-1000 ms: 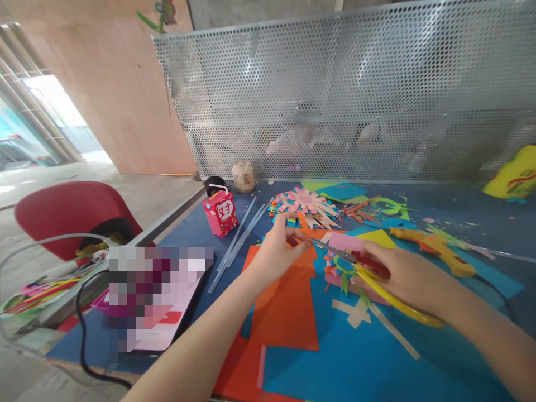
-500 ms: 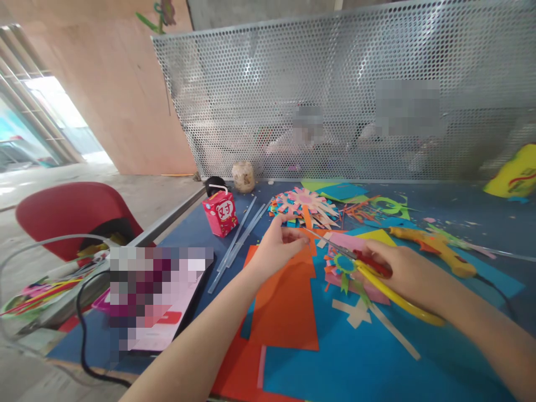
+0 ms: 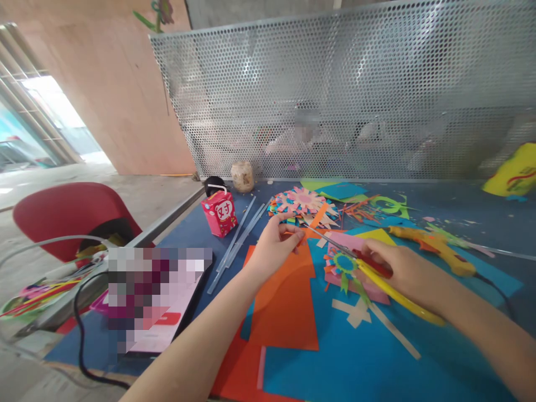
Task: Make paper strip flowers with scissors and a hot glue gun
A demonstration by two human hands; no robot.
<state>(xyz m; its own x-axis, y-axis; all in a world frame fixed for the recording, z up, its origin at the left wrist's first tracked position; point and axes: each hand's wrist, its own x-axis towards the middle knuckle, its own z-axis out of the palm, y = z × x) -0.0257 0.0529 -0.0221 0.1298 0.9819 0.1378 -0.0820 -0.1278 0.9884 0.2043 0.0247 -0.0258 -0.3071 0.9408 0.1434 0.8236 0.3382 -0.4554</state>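
My left hand [image 3: 280,241] is closed, thumb and fingers pinched around the lower end of a narrow orange paper strip [image 3: 320,216]. That strip slants up to the right, and the fingertips partly hide where it is gripped. My right hand [image 3: 383,259] grips scissors [image 3: 377,282] with red and yellow handles. Their thin blades point left, with the tips close to the strip and my left fingers. Below the hands lie orange paper sheets [image 3: 285,307] and a large blue sheet [image 3: 377,357]. A small fringed paper flower [image 3: 344,263] with a green ring rests beneath the scissors.
Layered fringed paper flowers [image 3: 304,198] lie behind my hands. A yellow glue gun [image 3: 435,248] is at the right. To the left are clear glue sticks [image 3: 243,237], a red drink carton [image 3: 220,213] and a tablet [image 3: 180,301]. A perforated metal panel [image 3: 335,84] stands behind the table.
The orange strip has swung from nearly upright to leaning right. My left hand has shifted slightly left; my right hand still holds the scissors in nearly the same place.
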